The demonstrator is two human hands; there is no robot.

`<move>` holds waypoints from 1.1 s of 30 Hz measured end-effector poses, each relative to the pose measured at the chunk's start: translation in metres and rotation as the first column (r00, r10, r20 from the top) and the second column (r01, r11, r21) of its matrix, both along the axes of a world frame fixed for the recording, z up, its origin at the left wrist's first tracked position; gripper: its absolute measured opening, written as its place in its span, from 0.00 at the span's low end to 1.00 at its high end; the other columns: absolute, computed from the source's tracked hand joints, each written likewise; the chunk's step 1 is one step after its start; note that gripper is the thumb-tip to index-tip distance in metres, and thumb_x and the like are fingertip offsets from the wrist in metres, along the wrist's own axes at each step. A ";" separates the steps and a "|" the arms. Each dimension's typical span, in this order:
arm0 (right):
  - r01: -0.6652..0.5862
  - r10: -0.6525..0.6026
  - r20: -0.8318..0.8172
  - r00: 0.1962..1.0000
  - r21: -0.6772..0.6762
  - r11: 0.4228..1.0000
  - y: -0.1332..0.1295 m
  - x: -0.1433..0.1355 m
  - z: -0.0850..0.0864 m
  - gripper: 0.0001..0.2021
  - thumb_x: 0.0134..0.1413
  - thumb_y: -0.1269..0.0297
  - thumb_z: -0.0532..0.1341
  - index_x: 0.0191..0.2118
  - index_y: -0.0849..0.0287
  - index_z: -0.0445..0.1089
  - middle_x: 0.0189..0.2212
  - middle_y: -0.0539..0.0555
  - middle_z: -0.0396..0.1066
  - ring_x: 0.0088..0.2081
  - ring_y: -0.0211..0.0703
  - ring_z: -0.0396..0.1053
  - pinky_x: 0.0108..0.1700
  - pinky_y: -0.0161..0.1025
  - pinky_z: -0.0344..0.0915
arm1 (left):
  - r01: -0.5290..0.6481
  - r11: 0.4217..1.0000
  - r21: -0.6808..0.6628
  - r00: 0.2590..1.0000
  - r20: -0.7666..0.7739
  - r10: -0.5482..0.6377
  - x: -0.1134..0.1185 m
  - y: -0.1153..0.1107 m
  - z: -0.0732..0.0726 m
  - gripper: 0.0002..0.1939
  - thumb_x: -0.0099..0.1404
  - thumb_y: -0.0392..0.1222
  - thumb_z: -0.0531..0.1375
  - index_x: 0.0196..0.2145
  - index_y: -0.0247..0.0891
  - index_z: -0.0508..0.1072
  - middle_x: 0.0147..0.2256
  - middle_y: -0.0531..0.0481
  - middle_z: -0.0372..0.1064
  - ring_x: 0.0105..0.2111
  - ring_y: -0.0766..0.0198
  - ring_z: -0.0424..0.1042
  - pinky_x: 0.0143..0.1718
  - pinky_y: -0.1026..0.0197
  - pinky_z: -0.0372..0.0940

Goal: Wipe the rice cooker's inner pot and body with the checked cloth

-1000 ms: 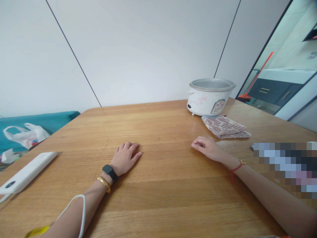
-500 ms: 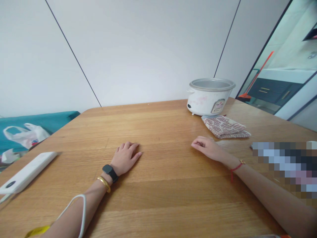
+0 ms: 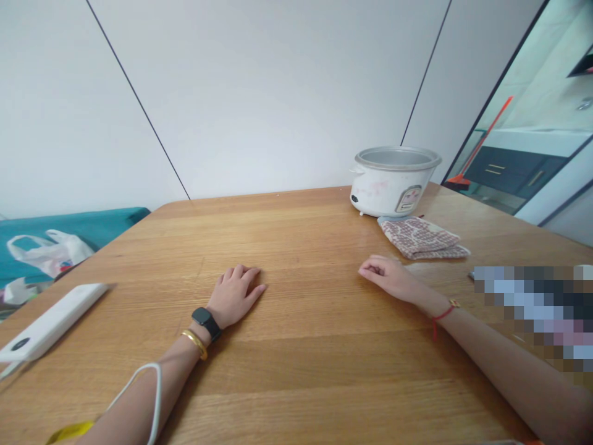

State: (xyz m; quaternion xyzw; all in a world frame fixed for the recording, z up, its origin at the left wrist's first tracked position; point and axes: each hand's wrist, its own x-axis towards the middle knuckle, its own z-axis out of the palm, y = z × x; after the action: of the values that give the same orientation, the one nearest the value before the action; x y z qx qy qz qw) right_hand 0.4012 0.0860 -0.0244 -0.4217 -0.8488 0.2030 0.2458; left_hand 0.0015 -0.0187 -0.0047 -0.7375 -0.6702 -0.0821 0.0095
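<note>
No change seen over the last second; nothing moved or gripped. Left hand (image 3: 234, 298) spread, right hand (image 3: 391, 278) curled closed, both rested on table (image 3: 296, 371) nearside of rice cooker (image 3: 380, 193); folded cloth (image 3: 419, 238) placed just before cooker.

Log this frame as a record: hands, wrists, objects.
Left hand: palm down on brown wooden table
Right hand: curled on the table, no object visible
Left wrist: square black watch, gold bangle
Right wrist: red cord bracelet
Beyond right hand: folded brown-and-white cloth
Behind cloth: round white rice cooker, lidless
Far left: long white box-shaped device
</note>
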 end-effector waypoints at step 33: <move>-0.005 0.005 0.007 1.000 0.006 1.000 0.002 0.001 -0.002 0.16 0.64 0.53 0.55 0.34 0.57 0.73 0.31 0.53 0.70 0.33 0.43 0.67 0.36 0.41 0.61 | -0.007 1.000 -0.005 1.000 -0.016 0.007 0.000 0.000 0.001 0.26 0.71 0.58 0.49 0.59 0.43 0.68 0.52 0.42 0.67 0.52 0.50 0.65 0.55 0.48 0.60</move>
State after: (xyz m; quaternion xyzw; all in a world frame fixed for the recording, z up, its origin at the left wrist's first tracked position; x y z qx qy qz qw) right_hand 0.4020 0.0876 -0.0261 -0.4195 -0.8514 0.1997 0.2435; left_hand 0.0019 -0.0187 -0.0038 -0.7360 -0.6728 -0.0746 0.0132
